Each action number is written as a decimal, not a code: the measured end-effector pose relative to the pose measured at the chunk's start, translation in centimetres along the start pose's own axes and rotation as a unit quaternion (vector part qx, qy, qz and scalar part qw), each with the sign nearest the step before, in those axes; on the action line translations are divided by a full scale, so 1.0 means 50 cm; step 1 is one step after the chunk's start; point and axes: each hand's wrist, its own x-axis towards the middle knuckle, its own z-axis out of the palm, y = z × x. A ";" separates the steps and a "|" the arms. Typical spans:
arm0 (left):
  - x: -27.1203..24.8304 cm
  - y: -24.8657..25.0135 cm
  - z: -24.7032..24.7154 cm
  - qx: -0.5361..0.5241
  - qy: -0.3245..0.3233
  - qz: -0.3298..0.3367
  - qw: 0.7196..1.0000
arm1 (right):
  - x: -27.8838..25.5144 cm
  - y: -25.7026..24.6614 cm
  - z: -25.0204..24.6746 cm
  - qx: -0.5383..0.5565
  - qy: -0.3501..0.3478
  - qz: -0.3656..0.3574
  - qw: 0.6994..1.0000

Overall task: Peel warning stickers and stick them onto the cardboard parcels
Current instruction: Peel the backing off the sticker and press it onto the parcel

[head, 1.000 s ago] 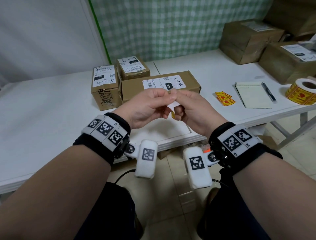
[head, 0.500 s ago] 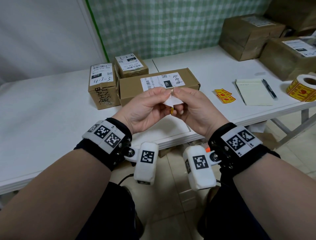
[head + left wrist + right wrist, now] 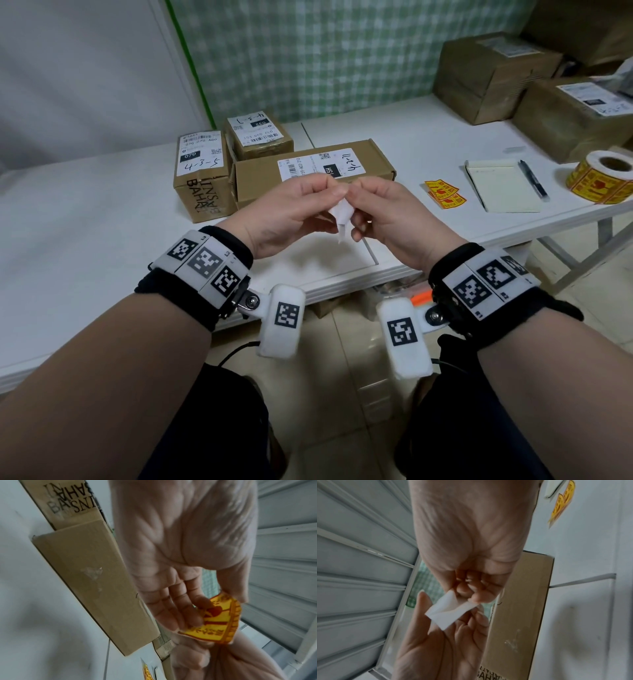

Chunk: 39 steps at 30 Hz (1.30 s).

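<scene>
A yellow and red warning sticker (image 3: pixel 217 620) on white backing (image 3: pixel 342 214) is held in the air above the table's front edge. My left hand (image 3: pixel 329 192) pinches one edge, with the printed face toward its palm. My right hand (image 3: pixel 359 193) pinches the top edge from the other side, where the right wrist view shows the curled white backing (image 3: pixel 448 611). Just behind the hands lies a long cardboard parcel (image 3: pixel 308 171). Beside it are a labelled parcel (image 3: pixel 202 178) marked 4-3-5 and a small parcel (image 3: pixel 260 137).
Two loose warning stickers (image 3: pixel 445 193) lie on the white table (image 3: pixel 85 222), right of the hands. Further right are a notepad (image 3: pixel 500 186), a pen (image 3: pixel 532 178) and the sticker roll (image 3: pixel 603 178). Larger cardboard boxes (image 3: pixel 489 75) stand at the back right.
Both hands stay together on the sticker at about the same spot. The white backing now curls and hangs lower between the fingers.
</scene>
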 end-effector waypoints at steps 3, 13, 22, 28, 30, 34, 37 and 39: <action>0.003 0.008 0.000 -0.011 0.006 -0.014 1.000 | 0.000 -0.004 -0.003 -0.055 -0.005 -0.017 0.998; 0.008 0.012 0.009 -0.077 0.009 -0.005 0.997 | 0.002 -0.016 -0.001 -0.035 -0.010 -0.033 0.999; 0.014 -0.004 0.021 -0.232 0.060 0.052 0.969 | 0.003 0.003 0.007 0.160 0.034 -0.015 0.986; 0.008 -0.001 0.017 -0.075 0.082 0.050 0.993 | 0.002 -0.004 0.000 0.043 0.031 0.042 0.998; 0.008 0.000 0.014 -0.040 0.087 0.044 0.994 | 0.002 -0.008 -0.001 -0.011 0.030 0.035 0.999; 0.003 0.008 0.004 -0.122 0.069 0.022 0.990 | 0.005 -0.012 -0.006 -0.027 0.033 0.019 0.999; 0.000 0.018 -0.002 -0.146 0.068 -0.019 0.987 | 0.005 -0.015 -0.013 -0.076 0.029 0.003 0.997; 0.003 0.023 -0.003 -0.054 0.067 -0.042 0.995 | 0.005 -0.020 -0.013 -0.126 0.015 -0.012 0.992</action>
